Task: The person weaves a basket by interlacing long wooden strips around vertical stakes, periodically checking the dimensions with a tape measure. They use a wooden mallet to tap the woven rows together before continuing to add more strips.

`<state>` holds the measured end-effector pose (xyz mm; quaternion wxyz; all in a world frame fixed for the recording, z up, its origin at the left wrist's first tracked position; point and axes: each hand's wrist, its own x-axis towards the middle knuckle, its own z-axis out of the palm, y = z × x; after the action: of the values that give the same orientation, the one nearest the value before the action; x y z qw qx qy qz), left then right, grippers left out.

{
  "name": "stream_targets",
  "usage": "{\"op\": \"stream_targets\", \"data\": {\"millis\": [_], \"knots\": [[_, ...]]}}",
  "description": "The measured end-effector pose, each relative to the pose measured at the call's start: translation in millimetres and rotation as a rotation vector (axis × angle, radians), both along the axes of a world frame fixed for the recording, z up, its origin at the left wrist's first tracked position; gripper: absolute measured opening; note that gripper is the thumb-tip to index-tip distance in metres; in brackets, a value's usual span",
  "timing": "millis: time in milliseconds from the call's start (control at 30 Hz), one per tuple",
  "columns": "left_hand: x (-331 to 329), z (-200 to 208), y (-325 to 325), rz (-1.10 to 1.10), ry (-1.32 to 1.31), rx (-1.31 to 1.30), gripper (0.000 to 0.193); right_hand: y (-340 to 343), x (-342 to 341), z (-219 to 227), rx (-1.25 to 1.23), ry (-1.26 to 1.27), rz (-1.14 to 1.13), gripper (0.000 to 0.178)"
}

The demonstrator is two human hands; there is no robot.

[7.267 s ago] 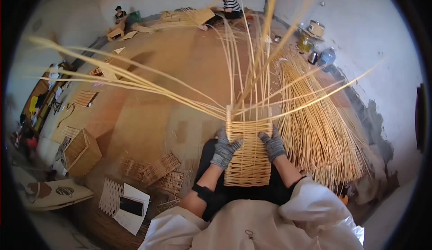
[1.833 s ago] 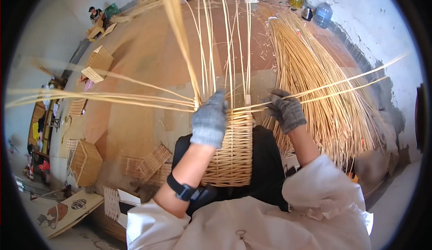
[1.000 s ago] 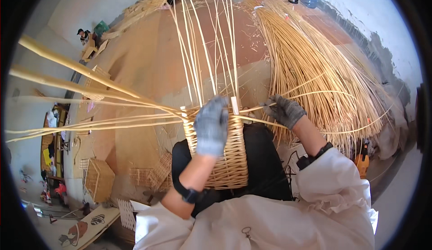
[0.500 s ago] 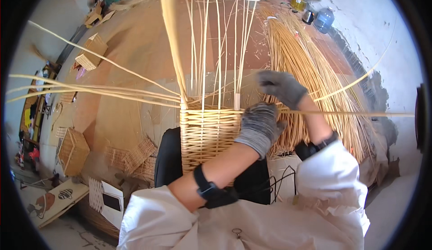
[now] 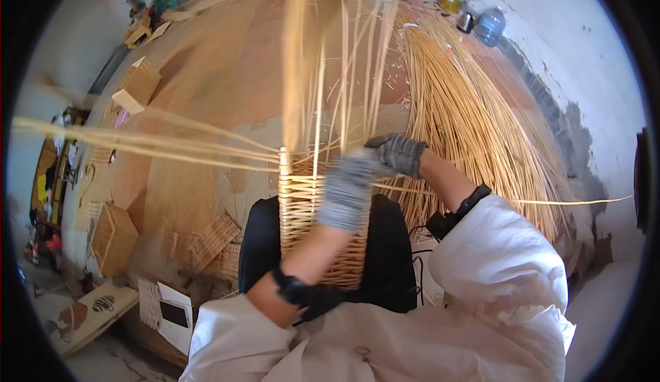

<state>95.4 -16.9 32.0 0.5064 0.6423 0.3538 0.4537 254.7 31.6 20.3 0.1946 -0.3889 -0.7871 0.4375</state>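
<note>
Golden wicker forms the basket (image 5: 297, 210), which we see resting on the black-clad lap (image 5: 388, 251), partly behind the left hand (image 5: 348, 188) and below and left of the right hand (image 5: 399, 154). Its long axis runs away from the body, tall canes (image 5: 318, 107) rising from the far rim. We see the left forearm slant up and rightward across the woven face; the right reaches in leftward. The gloved hands meet at the far right corner, right fingers bent; blur keeps us from telling whether either pinches anything.
</note>
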Motion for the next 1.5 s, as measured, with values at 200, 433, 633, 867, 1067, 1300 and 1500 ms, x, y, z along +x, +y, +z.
{"op": "stream_targets", "data": {"millis": [200, 433, 633, 867, 1067, 1300, 1500], "knots": [[-55.9, -40.2, 29.6, 0.278, -0.325, -0.453, 0.015, -23.5, -22.5, -14.9, -0.257, 0.112, -0.292, 0.031], [14.7, 35.3, 71.7, 0.423, 0.553, 0.198, 0.026, -43.0, -54.8, -2.1, -0.054, -0.167, -0.812, 0.029], [104.4, 46.1, 129.4, -0.785, 1.359, 0.338, 0.041, -43.0, -67.4, -3.4, -0.155, -0.271, -1.254, 0.02], [15.7, 33.1, 4.5, -0.206, 0.366, 0.237, 0.03, -59.4, -38.5, -1.8, 0.043, -0.388, -1.142, 0.028], [-94.8, -29.7, -26.1, 0.421, 0.514, 0.531, 0.033, -88.7, -21.4, 8.8, 0.01, -0.256, -0.872, 0.04], [-125.7, -27.7, 23.8, 0.184, 0.581, 0.256, 0.047, -59.0, -129.1, 46.3, 0.617, -0.338, -0.676, 0.03], [-150.6, -15.1, 41.7, -0.089, 0.57, 0.224, 0.052, -61.8, -156.9, 62.4, 0.62, -0.341, -0.784, 0.033]]}}
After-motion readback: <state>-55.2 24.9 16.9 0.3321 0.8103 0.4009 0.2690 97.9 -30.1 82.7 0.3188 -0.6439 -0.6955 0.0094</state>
